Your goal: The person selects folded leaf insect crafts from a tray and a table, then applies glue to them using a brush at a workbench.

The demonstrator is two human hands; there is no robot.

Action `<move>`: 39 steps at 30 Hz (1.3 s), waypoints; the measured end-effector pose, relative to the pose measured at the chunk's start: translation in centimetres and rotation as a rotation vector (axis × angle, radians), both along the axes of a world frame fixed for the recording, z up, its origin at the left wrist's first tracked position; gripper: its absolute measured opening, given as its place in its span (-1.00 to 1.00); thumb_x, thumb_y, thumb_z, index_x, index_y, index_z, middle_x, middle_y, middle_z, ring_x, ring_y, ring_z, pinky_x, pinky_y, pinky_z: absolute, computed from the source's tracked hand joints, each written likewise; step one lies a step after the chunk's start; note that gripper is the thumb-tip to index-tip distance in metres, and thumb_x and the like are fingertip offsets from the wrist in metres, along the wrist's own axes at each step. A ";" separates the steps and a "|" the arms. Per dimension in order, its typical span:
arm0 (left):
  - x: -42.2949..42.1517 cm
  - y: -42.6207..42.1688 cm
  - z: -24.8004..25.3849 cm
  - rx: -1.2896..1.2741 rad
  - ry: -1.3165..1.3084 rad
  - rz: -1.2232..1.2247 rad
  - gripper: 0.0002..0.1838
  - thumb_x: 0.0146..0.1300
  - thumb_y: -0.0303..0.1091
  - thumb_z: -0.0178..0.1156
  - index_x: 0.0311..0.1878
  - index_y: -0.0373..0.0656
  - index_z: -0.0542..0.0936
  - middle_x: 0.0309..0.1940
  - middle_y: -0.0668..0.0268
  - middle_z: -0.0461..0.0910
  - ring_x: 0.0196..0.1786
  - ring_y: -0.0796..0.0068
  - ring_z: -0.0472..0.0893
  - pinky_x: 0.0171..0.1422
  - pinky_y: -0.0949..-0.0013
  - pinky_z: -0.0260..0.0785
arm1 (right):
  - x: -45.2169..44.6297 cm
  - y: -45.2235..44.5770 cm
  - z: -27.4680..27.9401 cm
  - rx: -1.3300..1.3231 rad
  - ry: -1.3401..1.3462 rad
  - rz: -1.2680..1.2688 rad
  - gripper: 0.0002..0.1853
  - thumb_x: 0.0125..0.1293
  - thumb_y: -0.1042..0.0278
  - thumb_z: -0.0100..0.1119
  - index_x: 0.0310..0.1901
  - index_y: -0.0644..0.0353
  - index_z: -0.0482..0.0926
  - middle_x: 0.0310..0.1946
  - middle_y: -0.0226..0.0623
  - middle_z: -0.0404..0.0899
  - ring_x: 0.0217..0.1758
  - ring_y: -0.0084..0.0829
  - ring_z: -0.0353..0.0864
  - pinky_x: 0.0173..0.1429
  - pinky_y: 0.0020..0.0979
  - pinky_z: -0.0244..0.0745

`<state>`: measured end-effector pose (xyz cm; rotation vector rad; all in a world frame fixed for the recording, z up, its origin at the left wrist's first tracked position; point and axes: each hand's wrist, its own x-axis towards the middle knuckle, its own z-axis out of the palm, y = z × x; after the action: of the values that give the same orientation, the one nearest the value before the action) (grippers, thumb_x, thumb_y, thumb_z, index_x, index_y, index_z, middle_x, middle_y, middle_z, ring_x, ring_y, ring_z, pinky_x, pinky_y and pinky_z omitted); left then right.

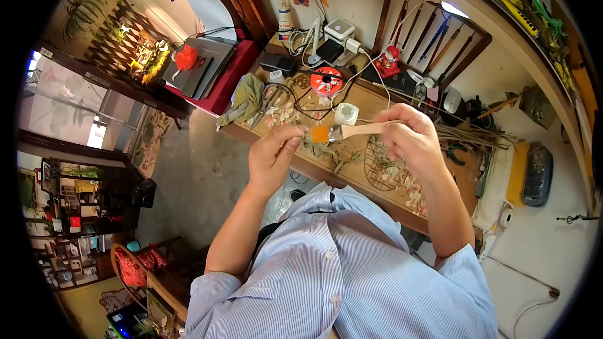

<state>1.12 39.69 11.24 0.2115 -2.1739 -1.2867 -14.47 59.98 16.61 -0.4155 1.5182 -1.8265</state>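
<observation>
A flat paintbrush [335,134] with orange bristles, a metal ferrule and a pale wooden handle is held level above the desk. My right hand [411,138] is closed on its handle, bristles pointing left. Just beyond the bristle tips is my left hand [274,156], thumb and fingers pinched together; what they hold, if anything, is too small to make out. Below the brush, thin greenish twig-like pieces [339,158] lie on the wooden desk [301,162].
Behind the hands are a red spool [326,81], a white square box [346,113], cables and a crumpled green cloth [245,97]. Green-handled pliers [455,154] lie at the right. Tools hang on a wooden rack [433,34] at the wall. A laptop [200,66] rests at the left.
</observation>
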 end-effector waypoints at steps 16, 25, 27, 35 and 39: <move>0.0 0.1 1.2 -0.627 0.177 0.071 -0.78 0.04 -0.56 0.27 -0.21 -0.14 0.55 -0.29 0.21 0.64 -0.30 0.25 0.65 -0.25 0.34 0.51 | -0.4 -0.2 0.1 0.102 0.051 0.039 -0.78 0.09 0.53 -0.02 -0.22 0.41 0.51 -0.64 -0.44 0.41 -0.68 -0.69 0.29 -0.60 -0.60 0.21; -0.3 0.0 1.2 -0.773 0.271 0.062 -0.72 0.01 -0.56 0.30 -0.18 -0.19 0.52 -0.28 0.16 0.64 -0.32 0.25 0.65 -0.31 0.36 0.52 | 0.4 -0.1 0.1 0.078 0.054 0.053 -0.79 0.12 0.52 -0.04 -0.22 0.41 0.50 -0.64 -0.44 0.42 -0.68 -0.70 0.29 -0.60 -0.62 0.19; -0.2 0.0 1.1 -0.756 0.270 0.072 -0.75 0.03 -0.55 0.28 -0.18 -0.20 0.52 -0.28 0.17 0.64 -0.31 0.25 0.66 -0.31 0.36 0.52 | 0.5 -0.2 -0.4 0.105 0.059 0.027 -0.79 0.12 0.51 -0.03 -0.22 0.39 0.50 -0.64 -0.45 0.41 -0.68 -0.71 0.30 -0.60 -0.63 0.19; 0.0 -0.2 0.5 -0.711 0.272 0.117 -0.77 0.05 -0.56 0.28 -0.20 -0.21 0.52 -0.30 0.15 0.64 -0.31 0.26 0.66 -0.30 0.39 0.52 | 0.8 -0.2 -0.3 0.082 0.031 -0.009 -0.81 0.13 0.54 -0.03 -0.23 0.39 0.50 -0.65 -0.42 0.40 -0.69 -0.70 0.26 -0.61 -0.62 0.23; 0.1 -0.2 0.6 -0.709 0.283 0.151 -0.77 0.04 -0.59 0.28 -0.21 -0.24 0.53 -0.32 0.15 0.65 -0.32 0.27 0.66 -0.29 0.40 0.52 | 0.9 -0.3 -0.8 0.120 -0.061 -0.008 -0.85 0.15 0.57 -0.03 -0.25 0.39 0.49 -0.67 -0.42 0.38 -0.72 -0.70 0.21 -0.62 -0.62 0.25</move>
<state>1.20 39.47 11.84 -0.0895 -2.1679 -0.3810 -13.59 59.70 15.80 -0.2934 1.5799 -1.7277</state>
